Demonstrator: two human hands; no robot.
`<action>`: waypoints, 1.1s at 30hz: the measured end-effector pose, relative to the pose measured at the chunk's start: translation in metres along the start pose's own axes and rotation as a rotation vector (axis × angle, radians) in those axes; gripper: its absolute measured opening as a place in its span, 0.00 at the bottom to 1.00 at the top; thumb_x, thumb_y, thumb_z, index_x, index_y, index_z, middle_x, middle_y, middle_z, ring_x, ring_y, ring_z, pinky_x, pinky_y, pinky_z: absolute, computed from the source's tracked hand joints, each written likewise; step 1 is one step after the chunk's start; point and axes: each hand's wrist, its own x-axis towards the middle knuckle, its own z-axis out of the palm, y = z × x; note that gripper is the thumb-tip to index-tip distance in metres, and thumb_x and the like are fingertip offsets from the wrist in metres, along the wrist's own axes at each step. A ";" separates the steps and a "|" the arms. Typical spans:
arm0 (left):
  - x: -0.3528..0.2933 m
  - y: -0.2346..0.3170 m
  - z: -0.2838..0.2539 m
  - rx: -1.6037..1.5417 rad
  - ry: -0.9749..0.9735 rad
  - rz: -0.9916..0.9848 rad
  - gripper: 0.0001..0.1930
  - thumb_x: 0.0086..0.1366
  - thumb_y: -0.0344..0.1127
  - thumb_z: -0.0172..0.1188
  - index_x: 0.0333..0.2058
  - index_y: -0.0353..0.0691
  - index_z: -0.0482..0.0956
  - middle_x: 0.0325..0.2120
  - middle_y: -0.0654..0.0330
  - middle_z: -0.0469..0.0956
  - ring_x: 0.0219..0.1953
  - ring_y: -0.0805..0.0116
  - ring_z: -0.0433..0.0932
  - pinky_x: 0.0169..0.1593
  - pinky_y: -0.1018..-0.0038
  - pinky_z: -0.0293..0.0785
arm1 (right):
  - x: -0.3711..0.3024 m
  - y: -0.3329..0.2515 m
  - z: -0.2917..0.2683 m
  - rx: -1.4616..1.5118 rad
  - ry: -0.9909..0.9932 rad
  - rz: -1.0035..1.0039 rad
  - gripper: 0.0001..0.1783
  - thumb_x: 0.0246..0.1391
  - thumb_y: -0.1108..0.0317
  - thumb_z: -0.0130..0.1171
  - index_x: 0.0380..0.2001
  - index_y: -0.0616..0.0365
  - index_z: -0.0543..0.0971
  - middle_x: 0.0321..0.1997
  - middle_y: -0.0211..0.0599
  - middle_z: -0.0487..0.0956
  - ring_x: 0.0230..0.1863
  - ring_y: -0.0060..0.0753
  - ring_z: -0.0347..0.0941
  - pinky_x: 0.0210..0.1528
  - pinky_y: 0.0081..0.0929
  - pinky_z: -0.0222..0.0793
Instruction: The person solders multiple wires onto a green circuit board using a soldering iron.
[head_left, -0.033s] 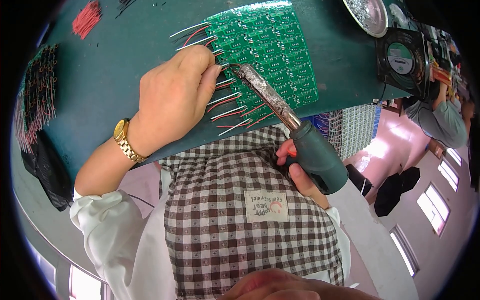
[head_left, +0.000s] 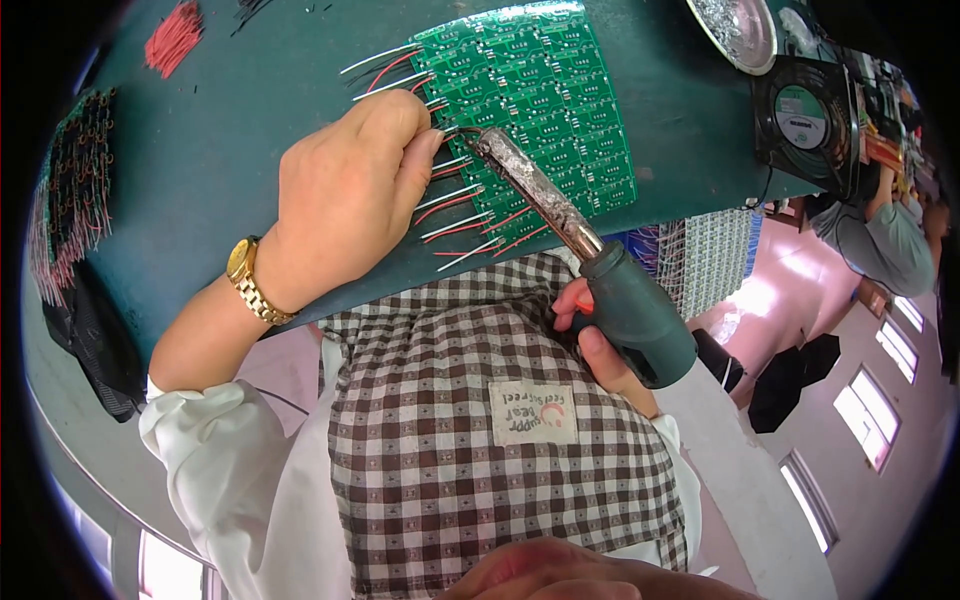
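Observation:
A green circuit board panel (head_left: 545,110) lies on the table, with red, white and dark wires sticking out along its left edge. My left hand (head_left: 350,180) is closed at that edge, thumb and finger pinching a thin wire whose end meets the board. In my right hand (head_left: 605,360) is a soldering iron (head_left: 640,315) with a thick dark green handle, gripped partly out of sight behind it. The iron's worn metal barrel points up and left. Its dark bent tip is at the board's left edge, close beside the pinched wire.
On the dark green table (head_left: 240,80) lie a bundle of red wires (head_left: 173,40) and, far left, wired boards (head_left: 80,190). Right of the panel stand a metal dish (head_left: 735,30) and a black fan (head_left: 805,125). More panels (head_left: 705,260) sit below the table edge. A co-worker's sleeve (head_left: 875,245) shows beyond.

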 end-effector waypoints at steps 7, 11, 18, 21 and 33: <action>-0.002 -0.003 -0.001 0.005 0.009 0.008 0.06 0.57 0.32 0.58 0.28 0.41 0.68 0.23 0.58 0.72 0.23 0.55 0.72 0.24 0.67 0.68 | 0.001 -0.005 0.003 0.042 -0.030 -0.072 0.19 0.46 0.71 0.59 0.44 0.63 0.74 0.36 0.35 0.78 0.34 0.22 0.74 0.37 0.20 0.71; -0.001 -0.002 -0.001 -0.011 0.015 0.022 0.06 0.57 0.32 0.58 0.28 0.41 0.69 0.23 0.58 0.72 0.23 0.55 0.72 0.25 0.67 0.68 | 0.002 -0.003 -0.001 0.022 -0.042 -0.130 0.18 0.49 0.67 0.58 0.43 0.63 0.72 0.36 0.33 0.74 0.32 0.22 0.71 0.36 0.21 0.69; -0.004 -0.004 0.000 0.005 0.028 0.023 0.06 0.58 0.33 0.58 0.28 0.41 0.69 0.23 0.58 0.72 0.23 0.55 0.73 0.25 0.67 0.68 | 0.002 0.001 0.004 0.088 -0.018 -0.130 0.18 0.49 0.66 0.57 0.42 0.63 0.72 0.35 0.35 0.74 0.34 0.23 0.71 0.37 0.21 0.68; -0.001 -0.003 0.002 0.013 0.017 0.024 0.06 0.58 0.33 0.57 0.28 0.41 0.69 0.23 0.58 0.72 0.23 0.55 0.73 0.25 0.67 0.68 | 0.002 -0.001 0.001 0.037 -0.029 -0.092 0.19 0.49 0.66 0.58 0.44 0.64 0.71 0.36 0.37 0.74 0.34 0.23 0.71 0.37 0.22 0.68; 0.000 -0.004 -0.002 0.005 -0.037 0.016 0.04 0.60 0.30 0.55 0.29 0.38 0.70 0.24 0.56 0.73 0.23 0.55 0.72 0.27 0.68 0.68 | 0.004 0.012 0.001 0.017 0.038 -0.210 0.20 0.50 0.65 0.58 0.45 0.65 0.71 0.38 0.39 0.75 0.34 0.26 0.71 0.37 0.24 0.68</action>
